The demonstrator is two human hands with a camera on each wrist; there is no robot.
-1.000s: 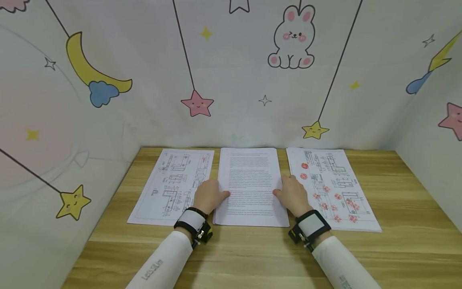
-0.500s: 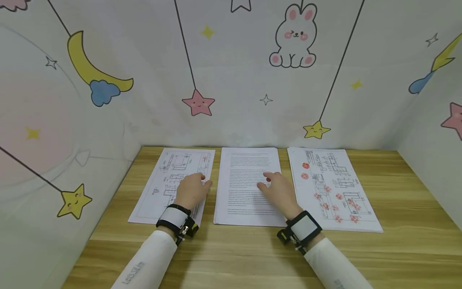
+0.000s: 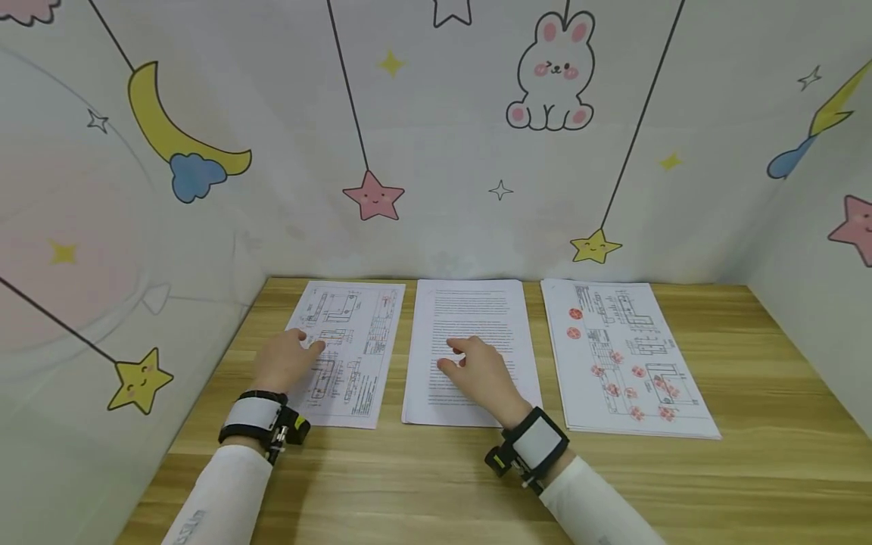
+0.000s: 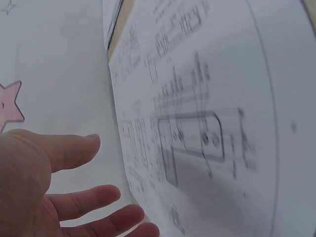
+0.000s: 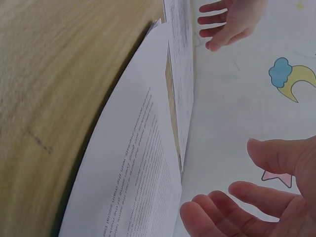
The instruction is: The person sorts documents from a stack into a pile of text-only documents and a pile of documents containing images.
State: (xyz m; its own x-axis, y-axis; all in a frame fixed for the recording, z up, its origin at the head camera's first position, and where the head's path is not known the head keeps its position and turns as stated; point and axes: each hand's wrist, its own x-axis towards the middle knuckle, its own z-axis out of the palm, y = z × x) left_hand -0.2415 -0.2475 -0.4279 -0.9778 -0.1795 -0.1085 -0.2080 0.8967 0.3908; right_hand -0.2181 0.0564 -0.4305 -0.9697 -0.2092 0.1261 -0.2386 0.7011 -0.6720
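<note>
Three paper piles lie side by side in the head view. The left pile [image 3: 368,371] shows technical drawings, the middle pile [image 3: 436,318] printed text, and the right pile [image 3: 654,341] drawings with red stamps. Over the left edge of the drawings is my left hand [image 3: 282,359], holding nothing, its fingers loosely spread in the left wrist view. My right hand [image 3: 484,378] hovers above the text pile, thumb and fingers apart, nothing between them. In the right wrist view, a gap shows between that hand [image 5: 261,197] and the text sheets [image 5: 133,148].
The piles lie on a wooden table [image 3: 436,484] near its back edge. Behind it hangs a white backdrop [image 3: 450,235] printed with stars, a moon and a rabbit. Both wrists wear black straps with small cameras.
Both hands have let go of the text pile's sides and moved left. The left hand has gone across to the drawings; the right hand has come over the text. The piles look unmoved.
</note>
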